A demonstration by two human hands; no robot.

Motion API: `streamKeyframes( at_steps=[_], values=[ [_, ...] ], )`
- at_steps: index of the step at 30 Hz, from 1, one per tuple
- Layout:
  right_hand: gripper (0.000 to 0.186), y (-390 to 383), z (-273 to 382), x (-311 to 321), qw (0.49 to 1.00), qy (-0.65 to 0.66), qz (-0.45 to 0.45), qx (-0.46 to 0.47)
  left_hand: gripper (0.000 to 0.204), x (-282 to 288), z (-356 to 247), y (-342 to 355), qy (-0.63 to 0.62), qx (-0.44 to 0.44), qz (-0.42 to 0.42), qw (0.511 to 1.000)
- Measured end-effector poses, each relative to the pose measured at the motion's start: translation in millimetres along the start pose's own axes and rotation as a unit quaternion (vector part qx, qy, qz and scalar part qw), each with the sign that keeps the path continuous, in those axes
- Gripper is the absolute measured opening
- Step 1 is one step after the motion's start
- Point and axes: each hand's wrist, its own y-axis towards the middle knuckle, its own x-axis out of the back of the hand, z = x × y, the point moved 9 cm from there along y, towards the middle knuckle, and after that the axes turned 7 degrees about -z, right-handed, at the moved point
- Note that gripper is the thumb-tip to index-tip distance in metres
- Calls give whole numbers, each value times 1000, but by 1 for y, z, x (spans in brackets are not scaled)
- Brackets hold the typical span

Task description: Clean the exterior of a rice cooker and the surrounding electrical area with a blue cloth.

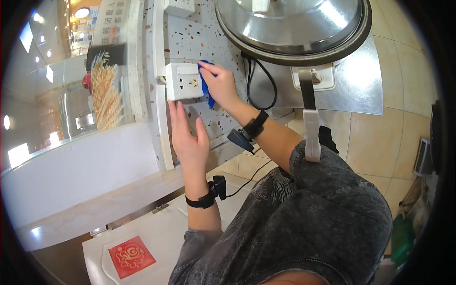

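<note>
A white wall socket box [184, 81] with a switch and outlets is mounted on the speckled surface. Against its right edge, my right hand [220, 85] presses a blue cloth [205, 88], gripped between thumb and fingers; part of the cloth hangs below the fingertips. My left hand [189, 137] is open, its fingers stretched toward the lower left corner of the box. Its fingertips reach that lower edge; whether they touch it, I cannot tell. Beside these fingers runs a white cable trunking strip [165, 128].
A large round metal lid [294, 23] sits on a steel counter [363, 78] at the upper right. A black cable [274, 85] loops below it. Left of the trunking is a glass pane with dried wheat [107, 92]. A white cabinet [161, 228] stands below.
</note>
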Motion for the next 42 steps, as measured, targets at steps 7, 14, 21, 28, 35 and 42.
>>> streamKeyframes(
  at_steps=[7, 14, 21, 28, 35, 42],
  values=[
    [25, -56, -3, 10, 997, -59, 31, 32, 53, 1, 3, -1, -14, -7, -1, 1000],
    [24, -49, 0, 7, 995, -100, 15, 24, 52, 5, 14, 0, -37, 2, 16, 999],
    [22, -71, 22, 11, 985, -94, -14, 141, 55, 4, 3, -5, -26, -13, 33, 999],
    [21, -82, 60, -8, 946, -144, -31, 290, 54, 28, -8, -21, -116, -7, -39, 992],
    [18, -84, 62, -6, 934, -167, -54, 312, 52, 42, -6, -38, -155, -49, -34, 986],
    [25, -74, 59, 0, 949, -188, -51, 248, 51, 44, -5, -50, -178, -83, -34, 980]
  ],
)
